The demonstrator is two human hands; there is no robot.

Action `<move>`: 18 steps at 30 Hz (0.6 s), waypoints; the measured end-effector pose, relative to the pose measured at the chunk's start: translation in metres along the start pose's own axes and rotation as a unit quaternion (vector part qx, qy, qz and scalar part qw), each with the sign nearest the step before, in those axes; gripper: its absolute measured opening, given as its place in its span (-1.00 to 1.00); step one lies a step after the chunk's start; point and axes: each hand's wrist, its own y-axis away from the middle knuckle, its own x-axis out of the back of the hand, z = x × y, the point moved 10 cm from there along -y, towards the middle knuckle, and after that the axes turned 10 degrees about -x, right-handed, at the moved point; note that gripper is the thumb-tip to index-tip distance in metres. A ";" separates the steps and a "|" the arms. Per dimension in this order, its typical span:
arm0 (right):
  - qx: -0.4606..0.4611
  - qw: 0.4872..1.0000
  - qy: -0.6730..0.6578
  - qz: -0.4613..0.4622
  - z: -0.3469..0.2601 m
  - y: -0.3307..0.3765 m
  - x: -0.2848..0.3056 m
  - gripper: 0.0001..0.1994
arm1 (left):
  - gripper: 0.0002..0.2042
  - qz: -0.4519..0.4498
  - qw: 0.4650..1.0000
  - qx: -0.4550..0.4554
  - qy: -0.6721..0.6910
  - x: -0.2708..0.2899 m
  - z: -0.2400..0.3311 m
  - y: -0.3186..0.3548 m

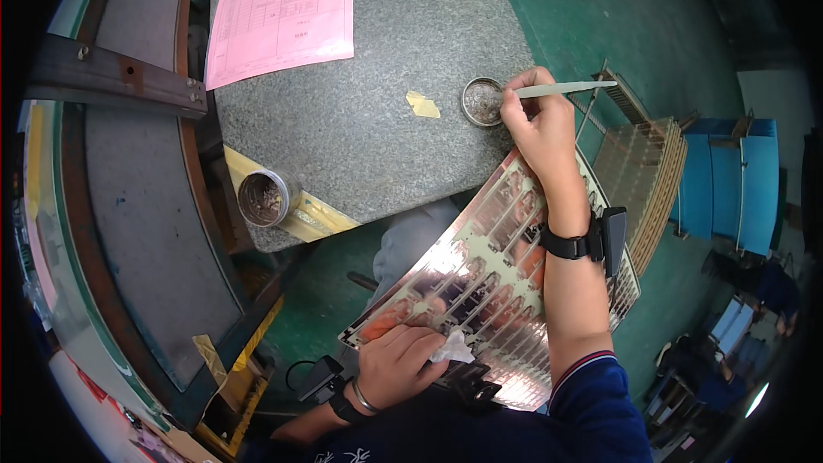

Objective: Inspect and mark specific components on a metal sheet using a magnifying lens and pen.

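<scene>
My right hand (540, 116) pinches a slim pale-green tapered stick (566, 88), like a brush handle; its working end is hidden by my fingers. This hand is at the rim of a small round metal dish (482, 101) with greyish contents, near the table's right edge. My left hand (396, 367) is closed on a crumpled white wipe (455, 348), beside the lower left of a shiny metal panel (411, 300). Rows of elongated cut-out shapes cover that panel, which slants in front of my body under my right forearm.
On the speckled grey table (386, 26) lie a pink printed sheet (287, 13) and a yellow tape scrap (423, 105). An open tin (264, 198) stands on yellow tape at the near left corner. Metal framing (111, 81) is at left; stacked boards (656, 180) and blue panels (729, 180) stand right.
</scene>
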 end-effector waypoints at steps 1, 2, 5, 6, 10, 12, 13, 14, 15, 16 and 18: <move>0.000 1.000 0.000 -0.001 0.001 -0.001 -0.001 -0.89 | -0.70 0.002 1.000 -0.003 0.000 0.000 0.000 0.000; 0.007 1.000 -0.006 0.007 0.002 -0.001 -0.001 -0.89 | -0.69 0.003 1.000 -0.006 0.000 0.001 0.001 0.000; 0.011 1.000 -0.007 0.008 0.006 -0.002 -0.001 -0.89 | -0.69 0.000 1.000 -0.009 0.000 0.000 0.001 0.000; 0.008 1.000 -0.004 0.001 0.007 -0.002 -0.004 -0.89 | -0.69 0.000 1.000 -0.008 0.000 0.000 0.001 0.000; 0.010 1.000 -0.005 0.009 0.006 -0.002 -0.003 -0.89 | -0.70 0.005 1.000 -0.013 0.002 0.000 0.003 -0.001; 0.021 1.000 -0.001 0.020 0.004 -0.001 0.000 -0.89 | -0.71 0.007 1.000 -0.013 0.002 0.000 0.002 -0.001; 0.020 1.000 -0.001 0.019 0.004 -0.002 -0.001 -0.89 | -0.71 0.006 1.000 -0.013 0.002 -0.001 0.001 0.000; 0.015 1.000 0.002 0.019 0.005 -0.002 -0.001 -0.89 | -0.71 0.004 1.000 -0.014 0.002 -0.002 0.001 0.001; 0.010 1.000 0.005 0.020 0.006 -0.002 -0.002 -0.89 | -0.71 0.004 1.000 -0.013 0.003 -0.002 0.000 0.001; 0.010 1.000 0.005 0.019 0.006 -0.002 -0.002 -0.89 | -0.71 0.006 1.000 -0.015 0.004 -0.001 0.001 -0.001; -0.005 1.000 0.010 0.009 0.008 -0.002 -0.003 -0.88 | -0.71 0.008 1.000 -0.017 0.005 0.000 0.001 -0.001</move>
